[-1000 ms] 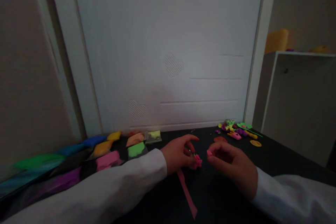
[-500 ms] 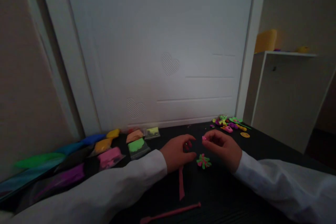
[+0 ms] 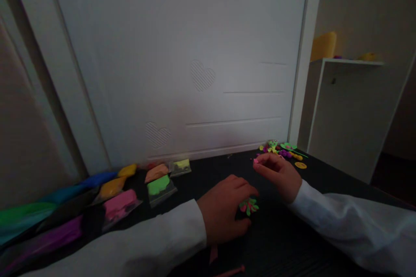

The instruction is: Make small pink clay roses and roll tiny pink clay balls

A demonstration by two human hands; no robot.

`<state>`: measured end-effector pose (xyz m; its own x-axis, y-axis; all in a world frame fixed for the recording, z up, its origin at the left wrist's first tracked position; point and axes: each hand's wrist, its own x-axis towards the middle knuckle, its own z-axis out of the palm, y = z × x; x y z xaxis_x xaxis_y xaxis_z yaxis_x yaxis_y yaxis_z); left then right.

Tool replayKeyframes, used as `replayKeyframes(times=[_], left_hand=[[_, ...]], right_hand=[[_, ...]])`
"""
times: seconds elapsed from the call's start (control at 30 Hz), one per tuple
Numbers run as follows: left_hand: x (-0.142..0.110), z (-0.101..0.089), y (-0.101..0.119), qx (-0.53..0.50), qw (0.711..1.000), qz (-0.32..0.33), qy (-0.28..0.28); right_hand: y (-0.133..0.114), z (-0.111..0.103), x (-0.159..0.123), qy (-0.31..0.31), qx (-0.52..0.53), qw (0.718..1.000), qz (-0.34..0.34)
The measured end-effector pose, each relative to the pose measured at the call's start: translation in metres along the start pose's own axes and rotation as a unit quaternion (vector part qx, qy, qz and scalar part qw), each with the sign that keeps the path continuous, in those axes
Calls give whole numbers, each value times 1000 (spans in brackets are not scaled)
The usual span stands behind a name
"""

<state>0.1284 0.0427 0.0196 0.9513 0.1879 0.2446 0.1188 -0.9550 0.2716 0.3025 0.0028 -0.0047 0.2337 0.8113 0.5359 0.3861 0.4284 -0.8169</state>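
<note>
A pale panel with raised, striped hearts (image 3: pixel 185 34) stands behind a black counter (image 3: pixel 302 233), and a white-edged cabinet (image 3: pixel 351 112) stands off to the right in dim light. Along the left side of the counter lie clear bags of coloured, soft-looking material, among them a purple bag (image 3: pixel 53 240), a pink bag (image 3: pixel 120 205), a bright green bag (image 3: pixel 158 185) and a pale yellow bag (image 3: pixel 181 165). A jumble of small coloured pieces (image 3: pixel 286 154) lies at the far right, with a flat yellow-orange oval (image 3: pixel 300 165) just beside it.

The small green-and-pink flower-like cluster (image 3: pixel 249 207) rests on the counter directly in front of the left hand (image 3: pixel 224 210), between its curved fingers and its thumb. That hand is loosely spread around the cluster; I cannot tell whether any fingertip touches it. The cluster splays outward and shows no clear long axis.

The right hand (image 3: pixel 281 178) pinches a tiny pink piece (image 3: pixel 255 161) between thumb and fingertips, beyond the cluster and a little to its right. The left hand is the nearer one to the cluster. A flat pink strip (image 3: pixel 213 253) shows below the left wrist, and the end of a pinkish rod (image 3: pixel 232 271) lies at the near edge of view.
</note>
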Motion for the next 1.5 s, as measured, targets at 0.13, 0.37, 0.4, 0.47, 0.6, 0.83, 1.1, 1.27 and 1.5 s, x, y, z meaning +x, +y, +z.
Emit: replayKeyframes(times=[0.13,0.37,0.4,0.47,0.6,0.83,1.1,1.27,1.5], left_hand=[[0,0,2,0,1000,9,-17],[-1,2,2,-9,1000,-10,-13],[-1,3,1,-11,1000,-15,-9],[0,4,0,-17,1000,-23,-2],[0,9,-3,-38,999,-32,15],[1,16,-5,-121,988,-68,69],[-1,4,-10,-409,890,-181,92],[-26,-15,13,-582,774,-231,93],[-86,-13,35,-666,665,-319,115]], right_hand=[[-2,1,-2,-9,-2,1000,4],[-5,1,-4,-13,-2,1000,6],[-6,2,-4,-14,-2,1000,5],[-6,2,-5,-18,-1,1000,5],[-6,2,-6,-24,0,1000,7],[-5,2,-5,-18,-9,1000,6],[6,-1,1,-1,-23,1000,-1],[0,2,-7,-34,-30,999,10],[-25,12,-33,-121,-52,991,27]])
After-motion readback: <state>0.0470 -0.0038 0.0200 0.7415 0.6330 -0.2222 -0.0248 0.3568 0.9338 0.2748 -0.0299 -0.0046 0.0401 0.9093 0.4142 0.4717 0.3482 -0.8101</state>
